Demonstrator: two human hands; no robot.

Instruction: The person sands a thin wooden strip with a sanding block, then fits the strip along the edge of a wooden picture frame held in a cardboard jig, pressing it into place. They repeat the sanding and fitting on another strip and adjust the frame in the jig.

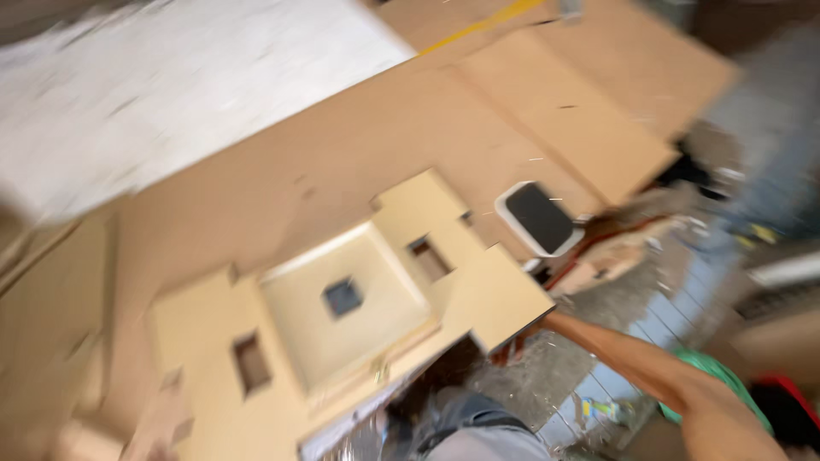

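Observation:
A pale fibreboard assembly (pixel 342 324) with a sunken square middle and several small square cut-outs lies tilted in the centre of the blurred head view. My right arm reaches in from the lower right to its near right corner (pixel 504 299). My right hand (pixel 515 348) is mostly hidden under that corner, with only fingertips showing beneath the edge, gripping it. My left hand is out of sight.
Large brown boards (pixel 564 111) lie beneath and behind the assembly, and a white sheet (pixel 171 94) sits at the upper left. A white-framed flat device with a black face (pixel 538 218) rests to the right. Tiled floor (pixel 683 299) and green and red items (pixel 726 376) are at the lower right.

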